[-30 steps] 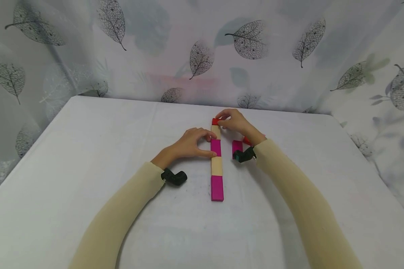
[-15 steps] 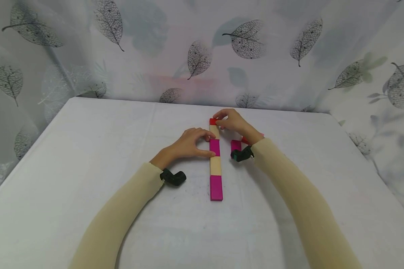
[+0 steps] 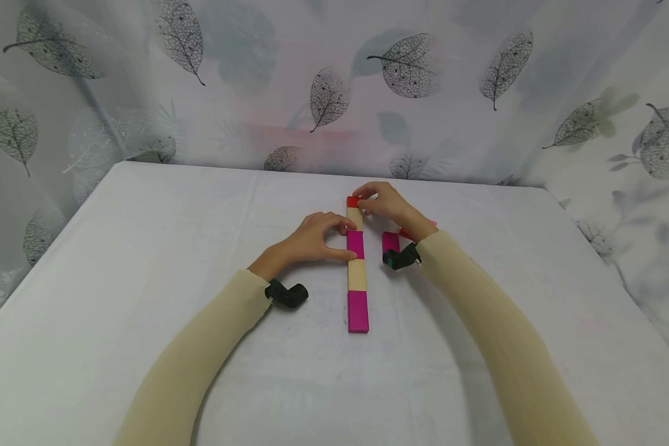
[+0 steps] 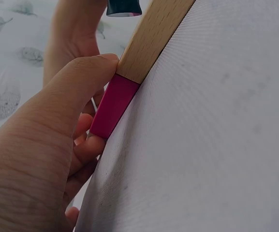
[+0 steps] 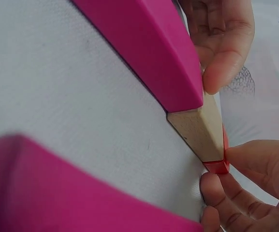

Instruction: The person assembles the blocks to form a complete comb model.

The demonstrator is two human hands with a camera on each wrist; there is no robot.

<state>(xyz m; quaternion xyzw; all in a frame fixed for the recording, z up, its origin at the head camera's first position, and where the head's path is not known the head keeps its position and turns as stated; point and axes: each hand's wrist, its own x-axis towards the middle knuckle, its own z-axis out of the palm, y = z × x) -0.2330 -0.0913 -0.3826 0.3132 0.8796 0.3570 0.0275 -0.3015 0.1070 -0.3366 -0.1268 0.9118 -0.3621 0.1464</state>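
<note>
A straight row of blocks runs away from me in the head view. From the near end come a magenta block [image 3: 358,311], a plain wooden block [image 3: 357,275], a middle magenta block [image 3: 355,243], another wooden block [image 3: 355,218] and a red block [image 3: 352,202]. My left hand [image 3: 314,236] comes from the left and grips the middle magenta block, thumb at its near end and fingers at its far end. At the row's far end, my right hand [image 3: 387,203] pinches the red block; the right wrist view shows thumb and fingertips [image 5: 212,188] around it.
Right of the row lies a loose magenta block [image 3: 390,241], partly covered by the dark wrist camera [image 3: 402,256]. Behind it a red piece [image 3: 406,233] shows beside the right wrist. The white table [image 3: 245,384] ends at a leaf-patterned curtain [image 3: 228,124].
</note>
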